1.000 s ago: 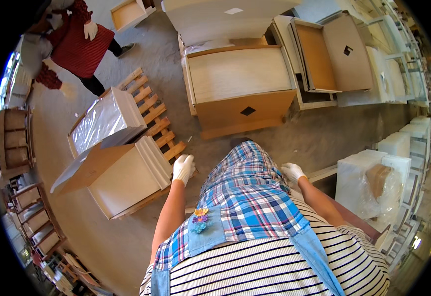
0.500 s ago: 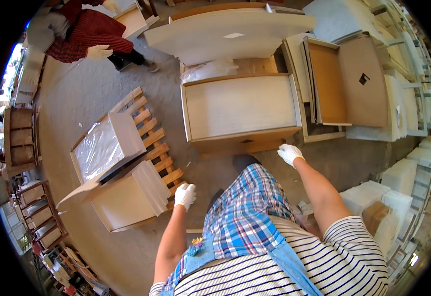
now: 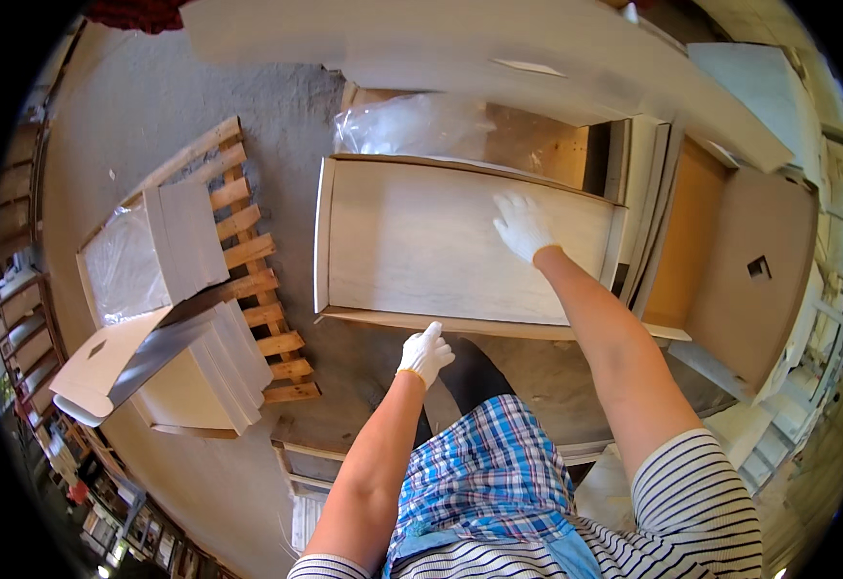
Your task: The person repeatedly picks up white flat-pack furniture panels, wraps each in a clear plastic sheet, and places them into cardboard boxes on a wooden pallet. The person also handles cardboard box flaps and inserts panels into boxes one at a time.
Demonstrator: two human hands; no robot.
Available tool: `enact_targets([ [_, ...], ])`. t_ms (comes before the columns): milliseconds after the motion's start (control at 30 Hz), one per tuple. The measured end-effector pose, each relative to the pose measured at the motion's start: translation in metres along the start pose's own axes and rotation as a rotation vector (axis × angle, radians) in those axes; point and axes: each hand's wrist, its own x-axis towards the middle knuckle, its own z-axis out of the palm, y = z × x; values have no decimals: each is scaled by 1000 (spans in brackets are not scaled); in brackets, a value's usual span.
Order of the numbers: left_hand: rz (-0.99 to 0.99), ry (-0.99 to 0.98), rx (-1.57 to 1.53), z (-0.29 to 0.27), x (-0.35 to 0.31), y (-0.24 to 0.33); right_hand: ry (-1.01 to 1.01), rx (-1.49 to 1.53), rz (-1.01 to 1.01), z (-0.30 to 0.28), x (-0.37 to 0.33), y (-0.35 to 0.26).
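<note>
A long, open cardboard box (image 3: 324, 236) lies in front of me, with a pale, smooth panel (image 3: 412, 251) filling it. Over the panel's right half is my right hand (image 3: 523, 227) in a white glove, fingers stretched out and slightly blurred; I cannot tell whether it touches the surface. My gloved left hand (image 3: 428, 354) is just below the box's near edge, fingers curled and thumb pointing up, with nothing visible in it. Clear plastic film (image 3: 412, 125) lies behind the box. A large raised cardboard flap (image 3: 421, 43) spans the far side.
To the left, a wooden pallet (image 3: 248, 253) lies beside two open cartons, one holding a plastic-wrapped stack (image 3: 124, 270), the other layered pale boards (image 3: 214, 362). An open brown carton (image 3: 759, 261) stands at the right. Another person's red clothing (image 3: 137, 13) shows at the top left.
I have come closer to the box. My right hand has moved from beside its near right corner to above the panel; my left hand has come up to the near edge.
</note>
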Motion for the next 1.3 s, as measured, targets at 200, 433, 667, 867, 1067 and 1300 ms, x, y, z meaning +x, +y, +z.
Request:
enact_targets([
  [200,214,243,1489,81,-21,8,-49,-14,-47,2,48,-1],
  [433,91,299,-18,58,22,-14,-55,4,9,10,73,-4],
  [667,176,240,-232,56,41,-16,-61,9,158,4,81,-22],
  [867,228,243,-189,67,32,-14,1,-32,139,6,82,-23],
  [1067,269,248,-218,67,35,-14,-104,-103,234,9,84,-28],
  [1300,281,206,-185,58,42,-18,-103,64,166,-23,86,-24],
])
